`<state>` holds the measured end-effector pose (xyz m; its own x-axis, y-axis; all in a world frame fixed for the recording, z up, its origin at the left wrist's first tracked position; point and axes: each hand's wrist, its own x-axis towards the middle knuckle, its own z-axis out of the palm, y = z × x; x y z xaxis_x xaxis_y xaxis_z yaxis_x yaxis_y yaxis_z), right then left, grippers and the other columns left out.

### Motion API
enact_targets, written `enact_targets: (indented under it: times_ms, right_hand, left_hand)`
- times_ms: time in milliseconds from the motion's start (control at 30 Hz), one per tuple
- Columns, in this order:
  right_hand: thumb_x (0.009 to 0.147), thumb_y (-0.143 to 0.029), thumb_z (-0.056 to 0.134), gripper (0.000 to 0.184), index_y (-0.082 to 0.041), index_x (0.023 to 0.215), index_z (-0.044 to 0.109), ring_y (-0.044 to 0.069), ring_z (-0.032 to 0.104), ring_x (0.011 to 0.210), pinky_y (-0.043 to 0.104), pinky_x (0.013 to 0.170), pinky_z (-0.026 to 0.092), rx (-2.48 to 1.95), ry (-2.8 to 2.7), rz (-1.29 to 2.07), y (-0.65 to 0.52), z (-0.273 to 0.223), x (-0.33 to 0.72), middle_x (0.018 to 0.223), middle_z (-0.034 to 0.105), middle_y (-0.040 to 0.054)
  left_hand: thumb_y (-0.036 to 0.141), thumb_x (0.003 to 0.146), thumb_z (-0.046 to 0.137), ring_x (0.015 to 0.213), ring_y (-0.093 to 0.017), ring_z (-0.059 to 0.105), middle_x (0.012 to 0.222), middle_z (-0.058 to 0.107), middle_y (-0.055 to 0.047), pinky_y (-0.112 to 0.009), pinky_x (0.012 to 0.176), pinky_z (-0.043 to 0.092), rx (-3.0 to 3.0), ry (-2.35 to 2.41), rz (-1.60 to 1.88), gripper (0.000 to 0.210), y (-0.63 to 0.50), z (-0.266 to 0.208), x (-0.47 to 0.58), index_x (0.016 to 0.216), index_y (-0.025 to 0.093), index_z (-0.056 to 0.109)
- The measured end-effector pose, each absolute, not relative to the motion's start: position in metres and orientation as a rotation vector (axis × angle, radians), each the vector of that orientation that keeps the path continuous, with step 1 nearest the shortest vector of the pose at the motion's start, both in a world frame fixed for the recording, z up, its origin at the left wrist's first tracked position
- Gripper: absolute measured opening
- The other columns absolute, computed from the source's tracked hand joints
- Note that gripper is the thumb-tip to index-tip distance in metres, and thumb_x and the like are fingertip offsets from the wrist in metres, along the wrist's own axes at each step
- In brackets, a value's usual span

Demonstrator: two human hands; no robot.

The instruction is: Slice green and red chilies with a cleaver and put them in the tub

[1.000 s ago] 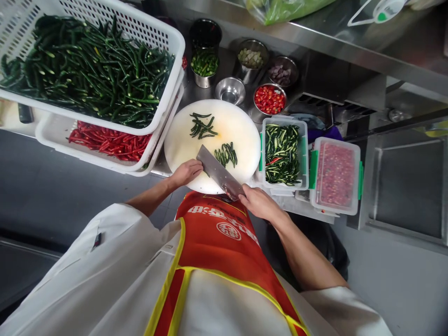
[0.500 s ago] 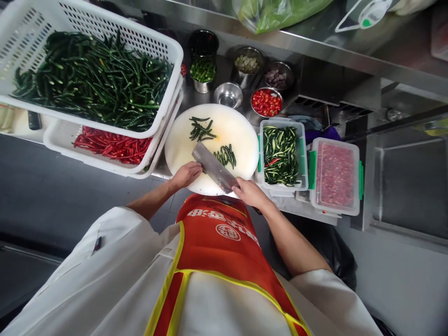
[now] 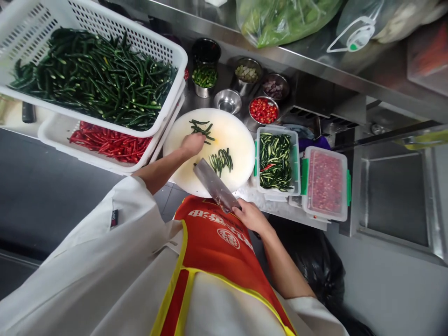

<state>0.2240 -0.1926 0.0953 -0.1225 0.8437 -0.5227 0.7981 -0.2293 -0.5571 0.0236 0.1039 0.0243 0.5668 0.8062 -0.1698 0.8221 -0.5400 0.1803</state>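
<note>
Round board (image 3: 242, 150) on kitchen counter (image 3: 194, 102); right fingers (image 3: 240, 208) grip cleaver (image 3: 217, 187); left fingers (image 3: 199, 138) at chillies (image 3: 207, 130), hold unclear.

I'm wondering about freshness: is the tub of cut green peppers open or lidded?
Open: the tub has no lid on top, and the cut green peppers inside show uncovered.

white sleeves (image 3: 131, 205), small dark tag (image 3: 114, 218), red apron (image 3: 210, 245) (yellow-trimmed), white lettering (image 3: 203, 215)

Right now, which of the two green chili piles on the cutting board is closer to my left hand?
The upper-left pile: your left hand partly covers it. The other pile lies lower right, next to the cleaver.
</note>
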Motion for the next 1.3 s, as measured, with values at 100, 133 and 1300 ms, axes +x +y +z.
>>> enact_targets:
  times_ms: [100, 133, 1300]
  right_hand:
    - [0.096, -0.034, 0.045, 0.018, -0.021, 0.097, 0.057, 0.019, 0.062, 0.074, 0.026, 0.065, 0.035, -2.152, -1.806, 1.250, -0.188, 0.089, 0.225, 0.077, 0.066, 0.0026]
    - [0.096, -0.034, 0.044, 0.018, -0.021, 0.097, 0.056, 0.019, 0.062, 0.073, 0.026, 0.065, 0.035, -2.186, -1.758, 1.236, -0.186, 0.087, 0.226, 0.075, 0.066, 0.0023]
    - [0.097, -0.036, 0.043, 0.018, -0.022, 0.093, 0.054, 0.020, 0.062, 0.073, 0.026, 0.064, 0.035, -2.165, -1.827, 1.255, -0.168, 0.091, 0.226, 0.075, 0.066, 0.0032]
  left_hand:
    - [0.009, 0.084, 0.047, 0.087, -0.024, 0.064, 0.102, 0.063, -0.018, -0.032, 0.078, 0.050, 2.638, 1.262, -0.192, 0.025, 0.098, 0.029, 0.010, 0.096, 0.007, 0.069]
    - [0.010, 0.084, 0.047, 0.086, -0.024, 0.064, 0.100, 0.063, -0.018, -0.031, 0.078, 0.050, 2.647, 1.204, -0.205, 0.025, 0.094, 0.029, 0.003, 0.093, 0.007, 0.070]
    - [0.023, 0.094, 0.045, 0.097, -0.025, 0.060, 0.098, 0.067, -0.013, -0.035, 0.083, 0.050, 2.438, 1.408, 0.382, 0.027, 0.087, 0.010, -0.006, 0.091, 0.015, 0.071]
